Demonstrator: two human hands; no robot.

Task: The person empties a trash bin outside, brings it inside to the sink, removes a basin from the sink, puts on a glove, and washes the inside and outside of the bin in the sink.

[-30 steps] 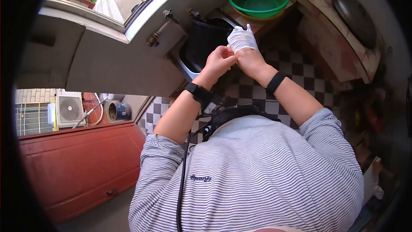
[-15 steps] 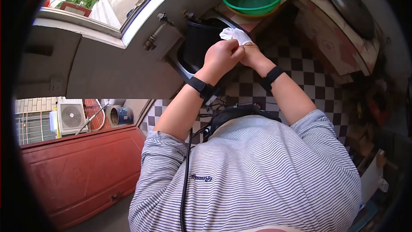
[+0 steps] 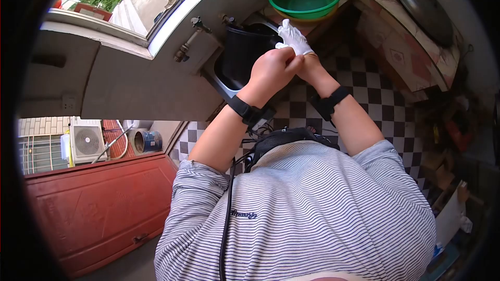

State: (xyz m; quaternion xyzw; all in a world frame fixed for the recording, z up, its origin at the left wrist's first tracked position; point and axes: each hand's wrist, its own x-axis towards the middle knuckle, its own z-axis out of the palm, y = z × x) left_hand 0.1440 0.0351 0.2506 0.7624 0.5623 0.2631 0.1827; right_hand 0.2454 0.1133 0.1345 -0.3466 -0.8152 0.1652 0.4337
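A thin white glove [image 3: 292,35] covers the fingers and palm of my right hand [image 3: 300,45], leaving the wrist bare. Inside it the fingers are stretched out and a little apart, pointing up and to the left. Bare, my left hand [image 3: 274,66] is closed at the glove's cuff by the right wrist, its fingers bent inward and pinching the edge. Both hands are over the right side of a black bucket [image 3: 244,52], which sits in a sink [image 3: 222,86]. Black straps circle both of my wrists.
A green basin [image 3: 304,8] stands on a tiled counter beyond my hands. Left of the bucket, a tap and pipe [image 3: 190,39] stick out from the wall. A dark pan lid [image 3: 424,13] lies at upper right. Checkered floor [image 3: 364,93] and a red door [image 3: 104,203] are visible below.
My right hand has turned and lifted slightly, its gloved fingers going from bunched leftward to spread upward. My left hand has shifted slightly right, still at the cuff.
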